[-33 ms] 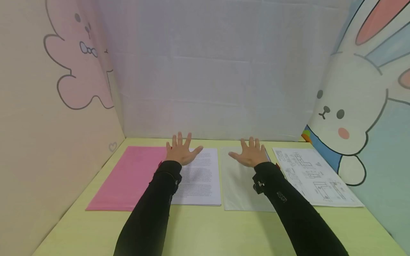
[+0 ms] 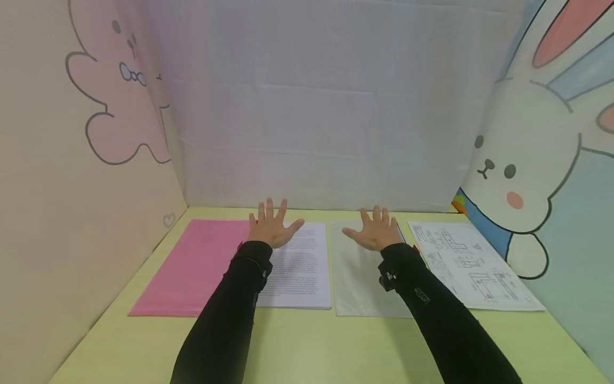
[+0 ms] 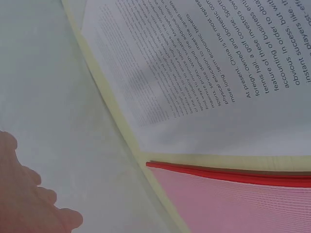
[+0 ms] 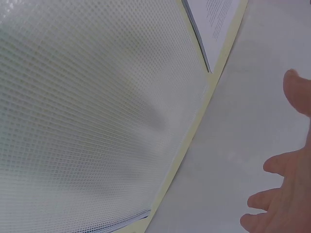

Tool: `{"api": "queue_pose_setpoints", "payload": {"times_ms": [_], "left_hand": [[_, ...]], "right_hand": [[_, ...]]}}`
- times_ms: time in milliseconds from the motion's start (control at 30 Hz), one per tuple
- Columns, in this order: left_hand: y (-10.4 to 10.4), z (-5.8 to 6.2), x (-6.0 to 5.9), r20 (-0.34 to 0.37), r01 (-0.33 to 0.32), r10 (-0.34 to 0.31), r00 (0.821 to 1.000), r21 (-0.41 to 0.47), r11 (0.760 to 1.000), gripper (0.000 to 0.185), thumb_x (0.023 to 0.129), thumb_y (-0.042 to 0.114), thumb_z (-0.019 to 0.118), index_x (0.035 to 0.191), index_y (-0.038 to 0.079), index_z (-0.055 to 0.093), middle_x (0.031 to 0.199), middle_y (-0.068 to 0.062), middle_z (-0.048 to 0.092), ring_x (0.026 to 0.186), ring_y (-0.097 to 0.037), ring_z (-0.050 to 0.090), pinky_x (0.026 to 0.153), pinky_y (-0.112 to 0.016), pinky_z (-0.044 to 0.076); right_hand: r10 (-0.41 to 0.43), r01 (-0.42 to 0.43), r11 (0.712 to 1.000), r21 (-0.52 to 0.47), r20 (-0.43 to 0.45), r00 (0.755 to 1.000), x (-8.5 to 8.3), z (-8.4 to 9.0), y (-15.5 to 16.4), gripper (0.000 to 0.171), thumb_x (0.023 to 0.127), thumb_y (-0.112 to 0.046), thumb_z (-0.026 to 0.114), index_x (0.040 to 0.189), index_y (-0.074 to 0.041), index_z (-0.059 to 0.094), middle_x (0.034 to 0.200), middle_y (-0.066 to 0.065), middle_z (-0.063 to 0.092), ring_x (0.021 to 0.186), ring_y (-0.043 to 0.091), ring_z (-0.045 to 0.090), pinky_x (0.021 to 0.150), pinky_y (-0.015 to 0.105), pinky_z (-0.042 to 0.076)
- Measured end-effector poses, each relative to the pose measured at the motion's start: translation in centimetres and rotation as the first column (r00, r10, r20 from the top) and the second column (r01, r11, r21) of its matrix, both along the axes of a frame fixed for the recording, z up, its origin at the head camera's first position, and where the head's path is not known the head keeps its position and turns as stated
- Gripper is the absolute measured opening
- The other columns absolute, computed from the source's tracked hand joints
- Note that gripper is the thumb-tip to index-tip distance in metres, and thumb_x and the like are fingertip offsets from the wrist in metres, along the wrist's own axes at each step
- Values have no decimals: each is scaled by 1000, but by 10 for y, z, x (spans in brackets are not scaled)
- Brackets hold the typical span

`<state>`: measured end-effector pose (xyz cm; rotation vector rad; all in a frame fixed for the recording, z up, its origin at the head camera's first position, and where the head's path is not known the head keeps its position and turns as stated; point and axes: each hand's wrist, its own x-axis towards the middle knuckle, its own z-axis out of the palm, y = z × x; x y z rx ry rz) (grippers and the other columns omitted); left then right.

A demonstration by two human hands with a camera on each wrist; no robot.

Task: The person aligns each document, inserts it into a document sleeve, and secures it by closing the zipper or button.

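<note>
My left hand [image 2: 271,230] is held up with its fingers spread, over the far end of a pink mesh folder [image 2: 189,272] and a stack of printed text sheets [image 2: 302,269]. In the left wrist view a red edge strip [image 3: 228,175] runs along the folder beside the text sheets. Likewise spread and holding nothing, my right hand [image 2: 375,233] hovers over the back part of a clear mesh folder [image 2: 366,290]. The right wrist view shows this folder's fine grid and, at one side, the fingers [image 4: 274,199] in front of the white backdrop.
A sheet with technical drawings [image 2: 472,264] lies at the right of the pale yellow table [image 2: 316,346]. A white sheet backdrop [image 2: 316,106] closes off the back. Side walls carry a pink cartoon figure [image 2: 120,101] and a rabbit [image 2: 527,154].
</note>
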<state>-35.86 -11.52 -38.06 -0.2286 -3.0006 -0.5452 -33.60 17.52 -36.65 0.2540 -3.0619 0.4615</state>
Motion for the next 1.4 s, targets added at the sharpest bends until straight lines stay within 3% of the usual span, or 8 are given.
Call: {"api": "queue_pose_setpoints", "payload": {"times_ms": [333,533,767,900,1100,1233,1333,1400], "left_hand": [[8,7,-2,-21,1,-1,1000,-29,1000,88,98,72,34,165,24,6,169,-20,-1,154,-44,-1,119,-65,1],[21,9,-3,62,60,-62,996,25,998,87,100,67,38,165,22,2,169,-21,-4,153,-46,3,119,-64,12],[41,29,-1,141,110,-129,982,132,985,86,101,67,40,165,25,-1,170,-17,-6,154,-43,4,117,-66,20],[56,35,5,152,134,-148,977,100,986,83,102,60,44,165,19,9,169,-19,4,154,-43,9,117,-64,22],[85,22,16,124,180,-176,976,-15,984,67,103,45,54,155,5,39,156,-23,37,143,-41,35,112,-56,38],[103,9,28,161,246,-252,954,57,968,61,102,38,58,149,1,46,148,-22,47,138,-38,44,111,-50,41],[113,1,38,200,279,-304,931,144,949,58,101,34,61,146,-1,49,145,-20,53,134,-34,50,110,-45,42],[119,-5,42,231,277,-321,918,203,939,57,100,32,63,144,-3,51,141,-19,57,121,-31,61,102,-42,49]], "right_hand": [[-5,5,1000,-7,-9,1000,-4,-2,13,88,99,-59,48,157,3,27,159,39,17,148,56,10,116,70,11],[-5,6,1000,-13,26,1000,-7,-15,36,93,97,-63,47,157,4,27,157,40,20,146,58,14,115,72,11],[5,-5,998,65,0,1000,-6,-16,69,88,99,-56,53,154,9,31,150,41,32,137,59,30,111,68,27],[-23,20,997,73,42,999,0,-13,83,86,99,-51,56,154,10,30,151,41,32,137,59,33,108,69,32],[-44,37,997,64,113,993,7,-22,100,87,98,-48,59,150,15,30,148,44,32,133,60,36,100,69,39],[-45,32,994,102,134,990,14,-28,106,80,97,-45,63,142,17,40,136,42,45,120,56,50,90,64,48],[-40,22,993,113,154,987,21,-29,108,74,97,-42,65,136,17,47,124,37,57,103,45,60,81,56,52],[-34,16,994,105,176,984,24,-29,109,69,97,-39,66,134,17,49,117,32,61,94,37,60,76,51,52]]}}
